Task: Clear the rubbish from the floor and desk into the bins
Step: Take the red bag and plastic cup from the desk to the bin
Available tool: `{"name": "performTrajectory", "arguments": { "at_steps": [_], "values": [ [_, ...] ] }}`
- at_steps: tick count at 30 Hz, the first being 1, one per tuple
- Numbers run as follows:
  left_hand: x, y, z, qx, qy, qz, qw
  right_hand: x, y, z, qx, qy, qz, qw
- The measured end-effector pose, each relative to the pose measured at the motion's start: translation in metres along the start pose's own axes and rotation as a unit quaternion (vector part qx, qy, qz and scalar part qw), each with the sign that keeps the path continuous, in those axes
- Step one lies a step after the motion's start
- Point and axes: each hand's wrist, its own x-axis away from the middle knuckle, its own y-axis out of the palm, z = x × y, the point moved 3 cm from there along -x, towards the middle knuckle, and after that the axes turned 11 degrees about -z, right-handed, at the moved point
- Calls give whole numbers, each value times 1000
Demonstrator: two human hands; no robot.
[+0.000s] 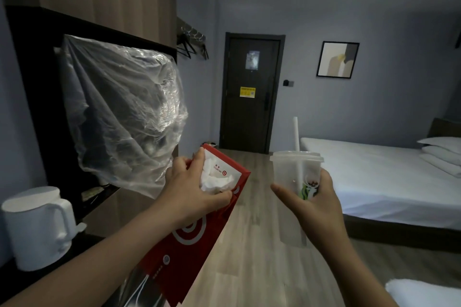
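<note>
My left hand (pixel 190 189) grips a flattened red paper bag (pixel 189 239) with white rings printed on it, and pins crumpled white tissue (pixel 215 178) against its top. My right hand (pixel 315 200) holds a clear plastic drink cup (pixel 294 172) upright; the cup has a lid and a white straw (pixel 296 134) sticking up. Both hands are raised in front of me above the wooden floor. No bin is in view.
A white kettle (pixel 37 227) stands on the dark desk (pixel 32 279) at the left. A clear plastic sheet (pixel 124 112) hangs over the wall screen. A white bed (pixel 389 177) fills the right side. A dark door (pixel 252 95) closes the far end of the wooden floor (pixel 257 257).
</note>
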Motion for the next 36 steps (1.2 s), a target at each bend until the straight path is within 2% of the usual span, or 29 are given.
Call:
{"name": "performTrajectory", "arguments": {
  "at_steps": [15,25,32,36],
  "values": [
    [-275,-2,-82,0,9,-25,1000,-241,79,82,10,3,19,1000],
    [-454,51,-114,0,6,-23,1000,-398,101,183,21,37,14,999],
    [-597,82,-115,7,8,-6,1000,-541,90,248,20,37,12,999],
    [-673,101,-132,12,-19,2,1000,-623,97,290,4,39,-9,999]
  ]
}}
